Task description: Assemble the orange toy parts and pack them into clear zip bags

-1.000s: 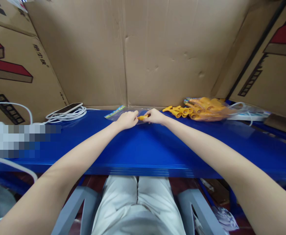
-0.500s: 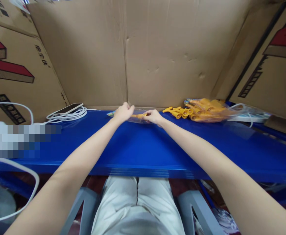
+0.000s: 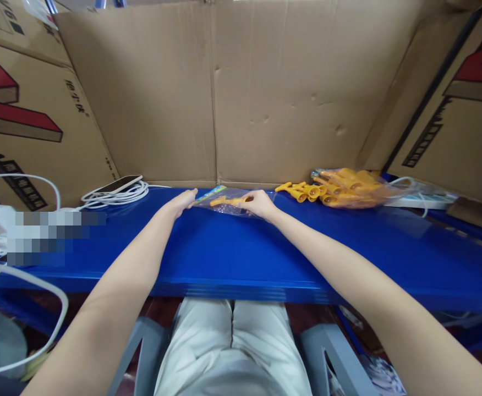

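A clear plastic bag (image 3: 228, 208) with a colourful strip at its left end lies near the back of the blue table. One yellow-orange piece (image 3: 224, 201) shows at the bag's middle. My left hand (image 3: 183, 201) pinches the bag's left end by the coloured strip. At the other end, my right hand (image 3: 258, 203) has its fingers closed on the yellow-orange piece, its thumb and forefinger together. Further right, several loose yellow-orange pieces (image 3: 301, 191) lie beside a filled clear bag of similar ones (image 3: 352, 188).
Cardboard (image 3: 158, 99) stands along the back, with printed boxes at both sides. A phone (image 3: 121, 184) rests on coiled white cable at the left. A white power strip (image 3: 426, 199) lies at the right. The blue table's front edge (image 3: 241, 290) is above my legs.
My left hand has moved left, off the yellow-orange piece to the coloured end of the bag. More of the piece and bag now shows. My right hand stays nearly in place.
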Demonstrator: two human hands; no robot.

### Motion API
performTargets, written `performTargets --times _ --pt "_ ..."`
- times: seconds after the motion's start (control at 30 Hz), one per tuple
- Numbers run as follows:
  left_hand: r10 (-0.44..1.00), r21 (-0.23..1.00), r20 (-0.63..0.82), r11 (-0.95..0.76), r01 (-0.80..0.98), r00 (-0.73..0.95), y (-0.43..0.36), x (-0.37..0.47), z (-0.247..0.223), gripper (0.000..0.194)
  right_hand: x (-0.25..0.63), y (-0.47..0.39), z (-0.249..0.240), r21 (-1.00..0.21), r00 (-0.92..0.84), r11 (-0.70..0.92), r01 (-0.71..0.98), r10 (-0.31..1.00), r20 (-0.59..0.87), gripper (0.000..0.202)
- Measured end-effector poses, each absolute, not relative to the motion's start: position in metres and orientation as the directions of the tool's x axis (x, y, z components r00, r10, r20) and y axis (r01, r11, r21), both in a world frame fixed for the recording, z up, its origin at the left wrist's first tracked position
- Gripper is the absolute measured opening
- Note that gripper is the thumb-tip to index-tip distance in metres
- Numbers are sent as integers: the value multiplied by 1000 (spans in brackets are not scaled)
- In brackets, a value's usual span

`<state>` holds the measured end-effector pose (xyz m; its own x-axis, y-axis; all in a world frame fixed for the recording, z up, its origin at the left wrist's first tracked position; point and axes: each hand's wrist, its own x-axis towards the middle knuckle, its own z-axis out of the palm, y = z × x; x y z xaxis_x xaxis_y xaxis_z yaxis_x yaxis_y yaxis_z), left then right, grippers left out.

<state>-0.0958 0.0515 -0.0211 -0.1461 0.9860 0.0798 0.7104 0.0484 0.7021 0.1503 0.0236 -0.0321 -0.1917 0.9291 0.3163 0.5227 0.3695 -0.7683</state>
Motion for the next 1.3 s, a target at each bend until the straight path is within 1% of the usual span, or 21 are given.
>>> performTargets --times 0.07,0.13,0.23,0.3,0.37,0.47,0.53,0.57,0.63,0.7,0.73,0.8,0.87,0.97,1.1,1.2,1.3 --pt "993 754 31 52 654 -114 51 -90 -22 45 153 25 -32 -772 -188 370 518 929 319 19" --pt "998 789 5 35 613 -64 50 -85 -23 43 155 25 -30 -785 -167 335 521 942 291 16" --pt "1000 806 5 -19 591 25 46 -78 -23 39 156 23 -29 -799 -120 277 534 960 253 9" --pt "996 797 18 -70 600 92 42 -74 -22 36 156 22 -30 -805 -124 282 521 959 256 15" --pt "989 774 40 -118 622 139 37 -71 -20 34 156 21 -33 -808 -184 329 489 944 273 24" --pt "981 749 73 -172 639 179 31 -66 -18 34 157 20 -37 -804 -333 406 435 902 275 30" --pt "965 725 90 -233 648 247 28 -63 -18 38 158 20 -37 -799 -384 420 431 886 259 31" --pt "960 692 94 -253 676 262 27 -61 -18 41 158 19 -37 -792 -390 424 440 884 257 31" --pt "973 575 89 -223 787 211 26 -59 -19 47 157 19 -37 -777 -391 433 457 882 262 28" --pt "991 440 75 -131 888 109 26 -58 -21 50 156 19 -37 -768 -401 447 459 876 269 25" --pt "995 391 62 -102 915 84 26 -59 -21 51 155 19 -37 -766 -406 454 456 872 275 25" --pt "995 340 40 -98 935 90 26 -59 -22 51 154 19 -38 -763 -403 464 449 868 290 26" --pt "995 325 35 -103 940 97 25 -60 -22 50 152 19 -40 -767 -378 457 450 876 300 27" --pt "995 321 34 -101 942 95 25 -60 -21 50 153 20 -41 -785 -352 423 454 894 278 34" --pt "993 330 48 -115 937 106 25 -59 -19 50 156 22 -41 -792 -369 415 448 893 259 45" --pt "991 334 47 -135 933 126 22 -57 -16 51 158 24 -41 -802 -398 430 415 878 265 46" --pt "988 318 14 -149 936 152 17 -54 -11 51 160 26 -38 -821 -417 433 373 868 269 42"
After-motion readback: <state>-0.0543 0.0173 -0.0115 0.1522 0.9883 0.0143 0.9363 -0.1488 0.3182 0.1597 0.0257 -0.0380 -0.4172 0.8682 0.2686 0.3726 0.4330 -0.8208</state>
